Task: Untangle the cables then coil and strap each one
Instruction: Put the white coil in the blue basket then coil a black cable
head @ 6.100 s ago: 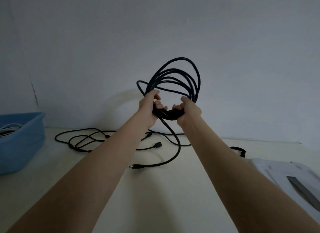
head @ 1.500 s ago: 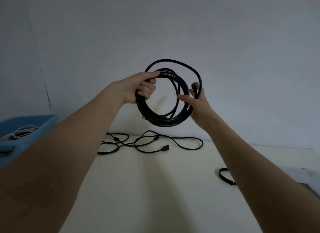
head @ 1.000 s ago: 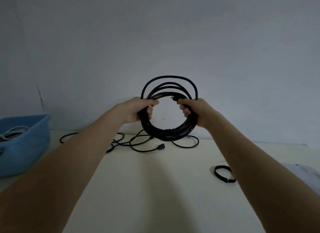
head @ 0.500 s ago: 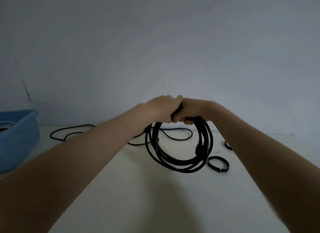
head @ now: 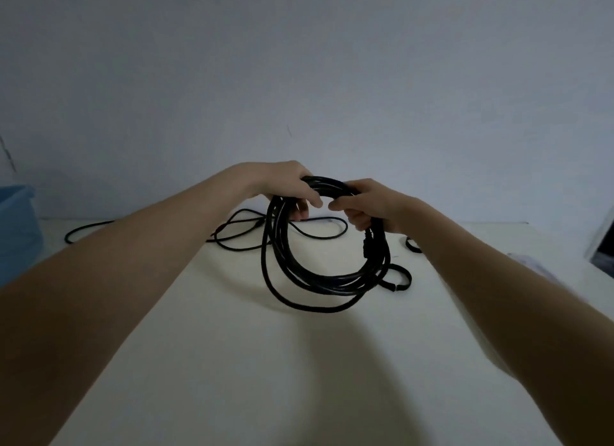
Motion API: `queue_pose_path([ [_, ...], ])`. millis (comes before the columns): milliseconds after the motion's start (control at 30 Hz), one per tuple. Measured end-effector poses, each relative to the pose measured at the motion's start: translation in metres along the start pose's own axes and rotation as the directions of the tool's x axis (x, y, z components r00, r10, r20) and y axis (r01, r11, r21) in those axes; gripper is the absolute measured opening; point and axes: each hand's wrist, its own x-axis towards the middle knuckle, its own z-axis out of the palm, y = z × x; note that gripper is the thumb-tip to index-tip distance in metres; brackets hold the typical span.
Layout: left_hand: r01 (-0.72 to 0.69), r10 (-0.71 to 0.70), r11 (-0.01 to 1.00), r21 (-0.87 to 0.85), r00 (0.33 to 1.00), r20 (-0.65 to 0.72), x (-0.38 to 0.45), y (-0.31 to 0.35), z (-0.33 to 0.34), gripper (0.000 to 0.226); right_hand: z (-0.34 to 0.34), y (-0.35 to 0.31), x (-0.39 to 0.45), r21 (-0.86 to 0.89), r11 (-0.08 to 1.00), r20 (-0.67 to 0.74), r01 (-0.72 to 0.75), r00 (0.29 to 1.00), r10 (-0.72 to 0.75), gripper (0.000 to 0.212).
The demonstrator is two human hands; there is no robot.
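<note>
Head view, items from largest to smallest. A plain, matte, pale wall (head: 299,80) fills the upper half; it carries no legible writing. Below it lies a smooth, cream-coloured worktop (head: 265,362) with a flat, unpatterned surface. At the left edge stands one blue plastic tub (head: 16,229), only partly in view, with a rounded rim. At the right edge a pale, flat, hard-edged object (head: 601,243) is cut off by the frame; what it is cannot be told. One coiled black cable (head: 319,276), round in section with a smooth, slightly glossy jacket, forms a loose ring of several turns; it is held up by its top over the middle of the worktop, its lowest turn reaching the surface or just above it, and one moulded plug hangs on its right side. A second black cable (head: 239,243), thinner and uncoiled, lies in open loops on the worktop behind the coil. The left hand (head: 282,186) grips the top of the coil, fingers (head: 307,196) curled round the bundle; the right hand (head: 372,203) grips the same bundle just beside it, likewise wrapped. Two small black straps are seen: one closed loop (head: 398,279) lies beside the coil's lower right, another (head: 413,244) farther back, partly hidden by the right forearm.
</note>
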Motion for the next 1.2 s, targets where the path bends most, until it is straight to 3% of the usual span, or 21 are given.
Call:
queue_pose_path([
  [200, 0.053, -0.047, 0.997, -0.057, 0.993, 0.108, 0.009, -0.008, 0.027, 0.039, 0.002, 0.026, -0.011, -0.013, 0.996, 0.046, -0.092, 0.995, 0.092, 0.016],
  [333, 0.028, -0.022, 0.999, -0.042, 0.988, 0.154, 0.012, -0.015, 0.039, 0.034, 0.003, 0.041, -0.016, 0.007, 0.991, 0.082, -0.130, 0.988, 0.129, 0.018],
  [500, 0.175, -0.098, 0.972, -0.160, 0.911, 0.400, 0.009, -0.007, 0.039, 0.022, 0.006, 0.060, -0.014, 0.107, 0.992, 0.023, -0.061, 0.998, 0.059, 0.014],
  [600, 0.236, -0.111, 0.899, -0.368, 0.937, 0.331, 0.017, -0.009, 0.041, 0.016, 0.011, 0.065, -0.008, 0.197, 0.980, -0.091, -0.010, 0.995, 0.028, 0.021],
  [733, 0.300, -0.163, 0.787, -0.539, 0.944, 0.288, 0.026, -0.022, 0.052, 0.012, 0.015, 0.070, -0.001, 0.056, 0.997, -0.155, 0.059, 0.987, -0.050, 0.020],
  [833, 0.352, -0.242, 0.795, -0.495, 0.931, 0.274, 0.028, -0.025, 0.056, 0.041, 0.008, 0.065, 0.003, -0.192, 0.981, -0.076, 0.040, 0.996, -0.055, 0.012],
  [900, 0.339, -0.261, 0.824, -0.454, 0.938, 0.227, 0.032, -0.026, 0.059, 0.048, 0.001, 0.059, 0.003, -0.333, 0.943, -0.031, -0.001, 0.999, -0.010, 0.005],
  [967, 0.313, -0.260, 0.846, -0.432, 0.949, 0.179, 0.034, -0.029, 0.062, 0.045, -0.009, 0.055, 0.001, -0.344, 0.937, 0.021, -0.061, 0.997, 0.073, 0.013],
  [1033, 0.295, -0.259, 0.852, -0.433, 0.956, 0.141, 0.035, -0.034, 0.063, 0.042, -0.025, 0.054, 0.001, -0.314, 0.938, -0.031, -0.144, 0.989, 0.141, 0.023],
  [1100, 0.277, -0.257, 0.852, -0.444, 0.961, 0.106, 0.033, -0.040, 0.064, 0.041, -0.043, 0.062, 0.003, -0.478, 0.842, -0.192, -0.251, 0.965, 0.178, 0.023],
  [1200, 0.268, -0.252, 0.849, -0.456, 0.963, 0.098, 0.031, -0.043, 0.065, 0.041, -0.045, 0.079, -0.003, -0.828, 0.409, -0.266, -0.383, 0.911, 0.315, 0.022],
])
